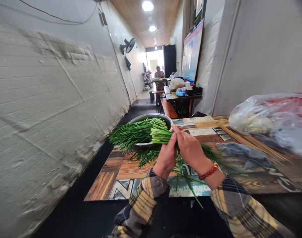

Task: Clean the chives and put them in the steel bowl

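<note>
Both hands are closed around one bunch of garlic chives [158,135], its pale cut ends pointing left and its green leaves trailing out to the right. My left hand [167,155] grips the bunch from below, thumb up. Against it, my right hand [190,147] wraps the bunch from above, a red bead bracelet at its wrist. Just beyond them stands a metal basin [169,119] heaped with more chives [131,134], which hang over its left rim. Loose chive leaves [148,158] lie on the table under and beside my hands.
The wood-patterned table [103,180] holds a grey cloth [242,153], thin wooden sticks [255,143] and a large clear plastic bag [272,115] at right. A white wall [54,109] runs along the left. Farther back, a person [159,72] sits behind another table.
</note>
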Tool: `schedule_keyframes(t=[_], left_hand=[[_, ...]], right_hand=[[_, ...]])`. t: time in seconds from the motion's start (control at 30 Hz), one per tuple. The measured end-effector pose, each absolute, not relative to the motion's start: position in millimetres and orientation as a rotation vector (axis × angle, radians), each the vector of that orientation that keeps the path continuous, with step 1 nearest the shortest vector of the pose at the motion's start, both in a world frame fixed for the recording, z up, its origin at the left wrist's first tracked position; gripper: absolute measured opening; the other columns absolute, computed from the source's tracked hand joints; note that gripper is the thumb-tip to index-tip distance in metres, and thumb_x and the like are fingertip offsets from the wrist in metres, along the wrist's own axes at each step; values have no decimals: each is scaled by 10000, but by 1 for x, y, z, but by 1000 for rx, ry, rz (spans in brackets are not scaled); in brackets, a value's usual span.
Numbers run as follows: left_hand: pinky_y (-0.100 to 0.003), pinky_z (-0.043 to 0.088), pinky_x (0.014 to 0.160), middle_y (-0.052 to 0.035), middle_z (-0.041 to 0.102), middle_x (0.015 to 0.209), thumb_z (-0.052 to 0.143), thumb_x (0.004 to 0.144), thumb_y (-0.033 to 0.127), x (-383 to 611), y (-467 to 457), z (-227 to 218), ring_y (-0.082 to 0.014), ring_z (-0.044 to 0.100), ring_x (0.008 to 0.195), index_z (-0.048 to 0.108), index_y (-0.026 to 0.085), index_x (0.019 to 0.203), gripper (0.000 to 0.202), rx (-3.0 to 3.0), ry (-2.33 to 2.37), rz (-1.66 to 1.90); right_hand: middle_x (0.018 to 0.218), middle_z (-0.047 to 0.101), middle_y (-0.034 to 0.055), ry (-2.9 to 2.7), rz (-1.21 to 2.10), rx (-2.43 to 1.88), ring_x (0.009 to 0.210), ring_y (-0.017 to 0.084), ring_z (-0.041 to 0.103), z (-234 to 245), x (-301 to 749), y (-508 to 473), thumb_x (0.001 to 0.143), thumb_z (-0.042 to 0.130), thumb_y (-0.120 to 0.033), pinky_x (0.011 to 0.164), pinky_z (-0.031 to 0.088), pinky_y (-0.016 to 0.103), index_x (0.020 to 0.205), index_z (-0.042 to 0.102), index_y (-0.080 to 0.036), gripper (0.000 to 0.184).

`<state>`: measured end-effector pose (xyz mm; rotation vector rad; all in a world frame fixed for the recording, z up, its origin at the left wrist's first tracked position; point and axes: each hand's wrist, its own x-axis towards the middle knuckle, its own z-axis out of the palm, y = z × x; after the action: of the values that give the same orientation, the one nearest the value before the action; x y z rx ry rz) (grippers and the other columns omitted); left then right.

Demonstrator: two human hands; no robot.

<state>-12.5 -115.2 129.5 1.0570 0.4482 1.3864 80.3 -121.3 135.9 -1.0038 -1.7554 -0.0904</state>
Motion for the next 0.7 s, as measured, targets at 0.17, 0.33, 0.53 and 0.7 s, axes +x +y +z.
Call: schedule_keyframes(t=[0.17, 0.33, 0.53, 0.7], left_hand=[[-388, 353, 1071, -102, 679, 1137, 630, 821, 383, -4, -121, 130, -259, 532, 1208, 683, 139, 1065, 349, 926, 372, 1399], [-363, 395, 1019, -72, 701, 953, 650, 799, 362, -6, -118, 130, -231, 608, 1069, 674, 158, 839, 209, 792, 334, 1386], [-319, 460, 901, 1, 613, 693, 559, 886, 326, -23, -115, 154, -146, 640, 789, 592, 153, 747, 224, 652, 344, 1331], [-256, 489, 724, 56, 463, 555, 355, 981, 271, -53, -104, 171, -70, 515, 532, 515, 154, 724, 324, 516, 248, 1441]], right_hand=[[1212, 634, 125, -2041, -328, -1232, 960, 247, 658, 132, 90, -127, 836, 396, -56, 803, 559, 372, 1504, 158, -195, 723], [1209, 643, 127, -2098, -371, -1228, 927, 269, 682, 127, 110, -132, 824, 489, -98, 735, 574, 359, 1518, 57, -173, 821], [1197, 647, 111, -2203, -406, -1160, 966, 239, 664, 125, 137, -128, 866, 484, -139, 811, 541, 353, 1459, 300, -194, 623], [1027, 698, 96, -1835, -258, -1426, 863, 227, 664, 114, 175, -109, 884, 412, -171, 728, 509, 330, 1264, 542, -203, 403]])
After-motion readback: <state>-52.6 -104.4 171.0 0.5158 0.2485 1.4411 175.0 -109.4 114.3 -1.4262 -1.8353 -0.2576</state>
